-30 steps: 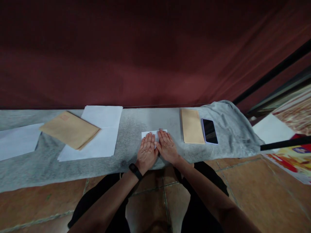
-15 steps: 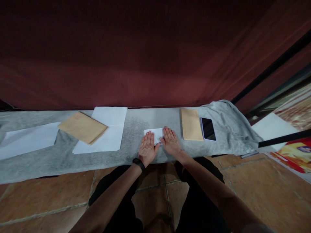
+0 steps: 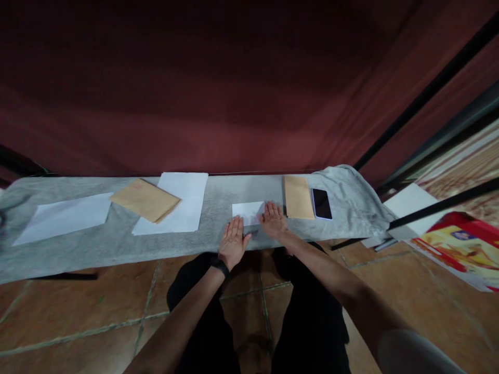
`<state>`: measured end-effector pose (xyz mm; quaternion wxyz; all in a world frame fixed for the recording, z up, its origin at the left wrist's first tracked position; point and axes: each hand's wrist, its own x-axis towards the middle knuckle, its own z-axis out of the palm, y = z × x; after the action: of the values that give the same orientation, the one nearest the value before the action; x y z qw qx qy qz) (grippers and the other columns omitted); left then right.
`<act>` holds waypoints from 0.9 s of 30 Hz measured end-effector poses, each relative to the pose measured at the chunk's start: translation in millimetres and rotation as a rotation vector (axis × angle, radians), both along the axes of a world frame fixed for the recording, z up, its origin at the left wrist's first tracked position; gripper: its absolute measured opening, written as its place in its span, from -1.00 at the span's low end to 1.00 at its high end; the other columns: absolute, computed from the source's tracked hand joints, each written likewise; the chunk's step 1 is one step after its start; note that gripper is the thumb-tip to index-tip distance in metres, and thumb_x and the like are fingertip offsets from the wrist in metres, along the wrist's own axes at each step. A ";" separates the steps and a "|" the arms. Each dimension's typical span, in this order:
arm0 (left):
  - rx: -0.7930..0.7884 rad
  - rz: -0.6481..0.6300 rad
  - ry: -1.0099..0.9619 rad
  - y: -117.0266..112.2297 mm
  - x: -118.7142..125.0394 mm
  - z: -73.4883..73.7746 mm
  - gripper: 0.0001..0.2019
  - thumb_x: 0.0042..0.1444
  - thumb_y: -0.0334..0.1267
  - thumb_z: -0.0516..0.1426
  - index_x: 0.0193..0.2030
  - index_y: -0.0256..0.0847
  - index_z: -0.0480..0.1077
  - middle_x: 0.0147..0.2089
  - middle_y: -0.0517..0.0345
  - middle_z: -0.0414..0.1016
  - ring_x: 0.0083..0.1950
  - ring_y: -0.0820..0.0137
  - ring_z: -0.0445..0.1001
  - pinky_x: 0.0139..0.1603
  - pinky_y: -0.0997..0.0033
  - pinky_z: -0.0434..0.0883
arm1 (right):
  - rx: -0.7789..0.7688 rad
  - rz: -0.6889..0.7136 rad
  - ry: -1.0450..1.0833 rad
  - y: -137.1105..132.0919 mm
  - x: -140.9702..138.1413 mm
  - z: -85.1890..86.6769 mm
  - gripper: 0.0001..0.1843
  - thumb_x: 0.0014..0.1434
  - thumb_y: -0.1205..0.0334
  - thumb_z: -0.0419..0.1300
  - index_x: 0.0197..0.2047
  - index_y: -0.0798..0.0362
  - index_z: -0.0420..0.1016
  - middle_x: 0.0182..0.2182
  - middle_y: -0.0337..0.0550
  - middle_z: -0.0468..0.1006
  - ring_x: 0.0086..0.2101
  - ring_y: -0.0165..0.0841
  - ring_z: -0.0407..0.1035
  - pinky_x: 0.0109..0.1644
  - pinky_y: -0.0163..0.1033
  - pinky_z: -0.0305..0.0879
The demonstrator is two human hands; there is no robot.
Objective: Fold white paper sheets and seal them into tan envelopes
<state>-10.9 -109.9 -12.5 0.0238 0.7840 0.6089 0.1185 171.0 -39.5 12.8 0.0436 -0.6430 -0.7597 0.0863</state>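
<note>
A small folded white paper (image 3: 248,212) lies flat on the grey cloth in front of me. My left hand (image 3: 233,241), with a black band at its wrist, rests flat at the paper's lower left corner, fingers stretched out. At the paper's right edge lies my right hand (image 3: 273,220), palm down with its fingers extended. Neither hand grips anything. Just right of that hand sits a stack of brown envelopes (image 3: 298,197), and beside it a dark-screened phone (image 3: 322,203).
Grey cloth (image 3: 218,195) covers the narrow bench. To the left are white sheets (image 3: 183,208), more brown envelopes (image 3: 146,200) partly on them, and another white sheet (image 3: 70,215). A dark red wall (image 3: 241,140) stands behind. A red and yellow box (image 3: 463,244) is at lower right.
My left hand has slid down toward the paper's near corner, and my right hand has shifted to its right edge. More of the folded paper shows. The camera view has also shifted.
</note>
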 end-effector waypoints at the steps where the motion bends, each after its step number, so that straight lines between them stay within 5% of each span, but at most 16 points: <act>1: -0.008 -0.033 0.009 -1.5 4.7 0.8 -0.33 0.44 0.00 -0.17 0.50 -0.47 0.09 0.55 -0.26 0.04 0.59 0.10 -0.02 0.55 -0.03 0.05 | 0.004 0.082 0.038 0.6 -2.6 1.1 -0.34 0.49 0.06 -0.13 0.49 0.31 0.12 0.48 0.15 0.05 0.46 -0.08 -0.05 0.53 0.08 -0.12; 5: -0.048 -0.093 0.054 -4.7 22.7 -0.4 -0.39 0.44 -0.05 -0.12 0.43 -0.46 0.22 0.49 -0.26 0.20 0.55 0.07 0.09 0.56 -0.06 0.01 | -0.023 0.488 0.187 -0.5 -13.9 -7.5 -0.41 0.53 0.11 -0.25 0.45 0.12 0.24 0.46 -0.07 0.19 0.44 -0.34 0.03 0.52 -0.09 -0.05; 8: -0.063 -0.098 0.075 -5.8 27.4 -0.6 -0.43 0.43 -0.08 -0.10 0.40 -0.44 0.28 0.44 -0.27 0.29 0.52 0.05 0.17 0.56 -0.07 0.00 | -0.027 0.571 0.195 -0.7 -20.0 -16.0 -0.44 0.54 0.14 -0.24 0.44 0.11 0.26 0.46 -0.07 0.17 0.44 -0.32 0.03 0.53 -0.07 -0.08; 14: -0.060 -0.067 0.091 -8.1 29.9 6.5 -0.38 0.44 -0.02 -0.16 0.42 -0.43 0.24 0.47 -0.27 0.23 0.55 0.02 0.09 0.54 -0.21 -0.05 | -0.006 0.485 0.129 14.6 -22.9 -16.4 -0.46 0.53 0.14 -0.20 0.45 0.01 0.26 0.48 -0.14 0.14 0.45 -0.28 0.01 0.53 -0.03 -0.08; 21: -0.037 -0.043 0.038 -9.6 29.8 3.3 -0.39 0.43 -0.13 -0.18 0.49 -0.45 0.11 0.52 -0.23 0.12 0.57 0.13 0.04 0.56 -0.06 0.01 | 0.097 0.276 0.105 23.7 -16.8 -30.2 -0.38 0.51 0.08 -0.16 0.51 0.19 0.10 0.50 0.04 0.03 0.46 -0.19 -0.02 0.53 0.05 -0.13; 27: -0.064 0.029 -0.015 22.9 30.3 1.1 -0.40 0.40 -0.24 -0.18 0.51 -0.46 0.08 0.56 -0.18 0.04 0.59 0.17 -0.02 0.58 0.05 -0.03 | 0.159 0.135 0.138 17.7 -18.1 -37.9 -0.36 0.50 0.11 -0.20 0.51 0.25 0.07 0.49 0.12 0.05 0.46 -0.11 -0.03 0.51 0.14 -0.13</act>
<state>19.4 -87.0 -11.4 0.0518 0.7730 0.6235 0.1050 152.9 -21.8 -25.1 0.1405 -0.5776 -0.8009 0.0725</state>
